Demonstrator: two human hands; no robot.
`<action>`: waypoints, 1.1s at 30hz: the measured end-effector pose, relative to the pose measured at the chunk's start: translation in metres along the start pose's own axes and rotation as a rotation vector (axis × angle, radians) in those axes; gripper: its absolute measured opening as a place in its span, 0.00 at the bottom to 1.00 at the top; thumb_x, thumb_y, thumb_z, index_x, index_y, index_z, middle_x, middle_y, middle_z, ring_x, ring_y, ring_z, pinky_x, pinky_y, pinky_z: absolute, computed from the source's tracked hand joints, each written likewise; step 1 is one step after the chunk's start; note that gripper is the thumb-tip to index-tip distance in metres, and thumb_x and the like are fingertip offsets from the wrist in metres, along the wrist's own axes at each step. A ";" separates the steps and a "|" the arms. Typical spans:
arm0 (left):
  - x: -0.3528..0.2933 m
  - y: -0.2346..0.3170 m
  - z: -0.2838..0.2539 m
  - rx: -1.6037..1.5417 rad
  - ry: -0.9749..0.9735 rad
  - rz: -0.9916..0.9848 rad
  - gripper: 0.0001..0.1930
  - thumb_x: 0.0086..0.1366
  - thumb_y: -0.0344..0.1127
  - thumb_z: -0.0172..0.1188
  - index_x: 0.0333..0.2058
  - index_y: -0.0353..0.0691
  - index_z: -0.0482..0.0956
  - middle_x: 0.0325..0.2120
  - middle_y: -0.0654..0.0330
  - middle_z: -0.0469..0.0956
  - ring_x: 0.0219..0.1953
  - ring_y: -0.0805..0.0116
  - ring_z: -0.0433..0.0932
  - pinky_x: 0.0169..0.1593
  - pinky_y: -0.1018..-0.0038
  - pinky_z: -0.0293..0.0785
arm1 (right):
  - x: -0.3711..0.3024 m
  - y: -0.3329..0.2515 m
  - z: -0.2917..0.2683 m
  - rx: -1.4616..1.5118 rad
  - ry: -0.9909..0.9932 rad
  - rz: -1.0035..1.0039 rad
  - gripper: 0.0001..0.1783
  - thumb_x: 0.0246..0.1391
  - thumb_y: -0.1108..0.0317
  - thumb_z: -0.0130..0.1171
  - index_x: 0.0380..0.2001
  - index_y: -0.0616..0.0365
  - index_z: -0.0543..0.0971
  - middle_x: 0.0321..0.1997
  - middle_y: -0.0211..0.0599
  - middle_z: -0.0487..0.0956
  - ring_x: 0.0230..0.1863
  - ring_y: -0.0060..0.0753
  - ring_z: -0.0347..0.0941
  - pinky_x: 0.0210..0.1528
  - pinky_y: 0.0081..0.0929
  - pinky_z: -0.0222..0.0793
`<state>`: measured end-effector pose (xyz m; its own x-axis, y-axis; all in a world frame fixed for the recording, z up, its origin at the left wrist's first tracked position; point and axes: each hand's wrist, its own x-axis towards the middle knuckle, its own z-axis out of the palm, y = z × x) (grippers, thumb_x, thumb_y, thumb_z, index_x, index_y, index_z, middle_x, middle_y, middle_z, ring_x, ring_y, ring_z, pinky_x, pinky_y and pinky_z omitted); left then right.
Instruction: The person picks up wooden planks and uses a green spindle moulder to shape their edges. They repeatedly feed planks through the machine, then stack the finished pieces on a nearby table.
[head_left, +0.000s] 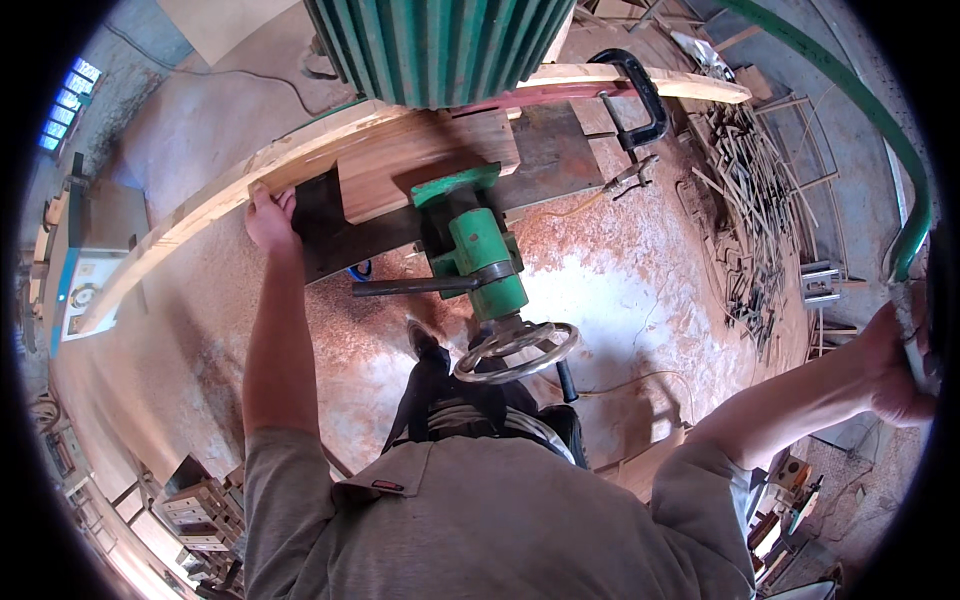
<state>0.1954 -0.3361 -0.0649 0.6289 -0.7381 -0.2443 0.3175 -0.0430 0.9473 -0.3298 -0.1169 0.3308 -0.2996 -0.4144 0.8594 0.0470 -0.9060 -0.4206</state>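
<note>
My left hand (271, 217) is closed at the near edge of a long pale wooden strip (215, 200), fingertips curled against it. A reddish-brown wooden block (425, 160) lies against that strip on a dark metal machine table (560, 150). Above the block hangs a green ribbed motor housing (440, 50), which hides part of the strip. Near the block's front edge stands a green machine part (480, 245) with a metal handwheel (517, 353). At the far right my right hand (897, 365) is wrapped round a worn grey handle (908, 330) below a curved green bar (880, 110).
A black C-clamp (650, 100) grips the strip's right end. Offcuts (745, 210) are heaped on the dusty floor at right. A lever (415, 286) sticks out leftward from the green part. A control cabinet (95, 260) stands at left. Stacked wooden pieces (205, 515) lie lower left.
</note>
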 end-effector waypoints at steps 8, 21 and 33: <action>-0.006 0.005 0.005 0.031 -0.005 -0.019 0.17 0.65 0.43 0.51 0.40 0.31 0.68 0.29 0.56 0.75 0.30 0.66 0.80 0.31 0.78 0.77 | -0.053 -0.019 -0.038 0.036 0.356 -0.002 0.25 0.25 0.44 0.71 0.13 0.46 0.67 0.12 0.21 0.60 0.19 0.26 0.56 0.30 0.31 0.51; -0.007 0.007 0.006 0.058 0.029 -0.028 0.17 0.66 0.43 0.50 0.40 0.32 0.68 0.30 0.57 0.75 0.29 0.66 0.80 0.31 0.78 0.77 | -0.133 -0.002 -0.036 0.063 0.339 0.036 0.21 0.33 0.51 0.73 0.25 0.48 0.73 0.20 0.21 0.63 0.28 0.27 0.58 0.41 0.33 0.51; -0.009 0.009 0.005 0.047 0.029 -0.028 0.18 0.65 0.43 0.50 0.42 0.30 0.68 0.31 0.55 0.75 0.29 0.65 0.80 0.31 0.77 0.78 | -0.215 -0.009 -0.062 -0.143 0.241 0.270 0.23 0.48 0.44 0.60 0.43 0.43 0.76 0.44 0.31 0.74 0.55 0.47 0.62 0.64 0.53 0.44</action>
<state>0.1886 -0.3332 -0.0533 0.6411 -0.7162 -0.2757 0.3019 -0.0949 0.9486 -0.3246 -0.0144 0.1318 -0.5103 -0.5892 0.6264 0.0268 -0.7390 -0.6732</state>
